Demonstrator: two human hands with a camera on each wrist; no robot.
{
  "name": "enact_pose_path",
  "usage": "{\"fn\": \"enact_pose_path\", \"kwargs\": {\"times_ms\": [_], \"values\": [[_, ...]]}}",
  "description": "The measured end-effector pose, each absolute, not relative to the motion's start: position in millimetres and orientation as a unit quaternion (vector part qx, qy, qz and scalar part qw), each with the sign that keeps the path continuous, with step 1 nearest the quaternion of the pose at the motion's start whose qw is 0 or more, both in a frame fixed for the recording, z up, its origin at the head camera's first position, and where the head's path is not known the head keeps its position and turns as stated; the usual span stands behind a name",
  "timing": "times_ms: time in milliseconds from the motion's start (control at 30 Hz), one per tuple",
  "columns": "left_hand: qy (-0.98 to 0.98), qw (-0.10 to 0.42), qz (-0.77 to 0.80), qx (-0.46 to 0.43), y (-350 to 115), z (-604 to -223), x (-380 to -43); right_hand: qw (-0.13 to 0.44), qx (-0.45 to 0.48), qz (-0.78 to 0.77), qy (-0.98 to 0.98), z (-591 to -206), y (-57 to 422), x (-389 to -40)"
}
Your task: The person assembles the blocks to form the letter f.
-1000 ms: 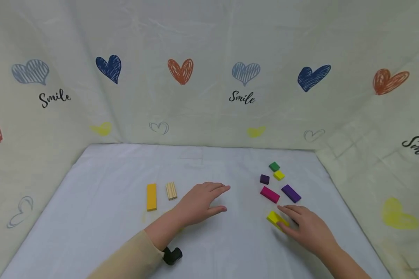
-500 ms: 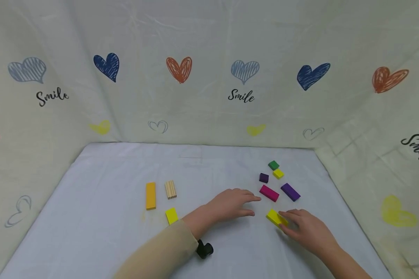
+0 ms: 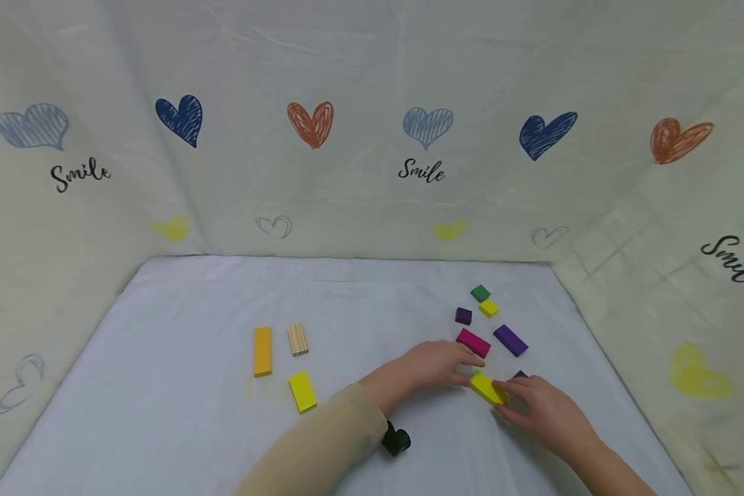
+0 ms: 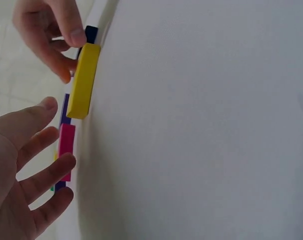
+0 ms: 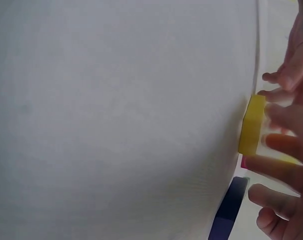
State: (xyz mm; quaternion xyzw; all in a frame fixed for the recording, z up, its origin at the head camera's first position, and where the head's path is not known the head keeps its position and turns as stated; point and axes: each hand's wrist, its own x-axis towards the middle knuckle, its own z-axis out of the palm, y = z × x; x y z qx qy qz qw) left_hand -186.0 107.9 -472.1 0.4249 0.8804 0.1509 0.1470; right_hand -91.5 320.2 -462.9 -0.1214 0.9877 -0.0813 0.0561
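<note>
A yellow block [image 3: 485, 387] lies on the white cloth in front of me, seen also in both wrist views. My right hand [image 3: 548, 413] pinches its near right end between thumb and fingers. At its far left end is my left hand [image 3: 434, 365], fingers extended and spread, the tips right beside the block; the left wrist view shows the palm holding nothing. A magenta block [image 3: 473, 342] lies just beyond the left fingertips. Partly hidden behind the right hand is a dark purple block [image 3: 521, 374].
Beyond the hands lie a purple block [image 3: 510, 340], a dark purple cube [image 3: 463, 316], a small yellow block [image 3: 488, 308] and a green one [image 3: 480, 293]. On the left are an orange block [image 3: 262, 351], striped plain wood pieces [image 3: 297, 339] and another yellow block [image 3: 302, 392].
My left hand has moved right, across the cloth to the yellow block, uncovering the other yellow block on the left. My right hand has stayed at the block, its fingers closing on the end.
</note>
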Motion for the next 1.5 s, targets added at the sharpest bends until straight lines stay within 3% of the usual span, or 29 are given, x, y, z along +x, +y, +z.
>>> {"fn": "enact_pose_path", "kwargs": {"times_ms": [467,900,1500], "values": [[0.876,0.154,0.152,0.431,117,-484,-190,0.102,-0.102,-0.09,0.985,-459,315,-100],[0.875,0.165,0.189,0.415,115,-484,-190,0.089,-0.111,-0.081,0.987,-459,311,-101],[0.894,0.18,0.212,0.351,55,-477,-209,0.067,-0.187,-0.104,0.975,-452,262,-126]]}}
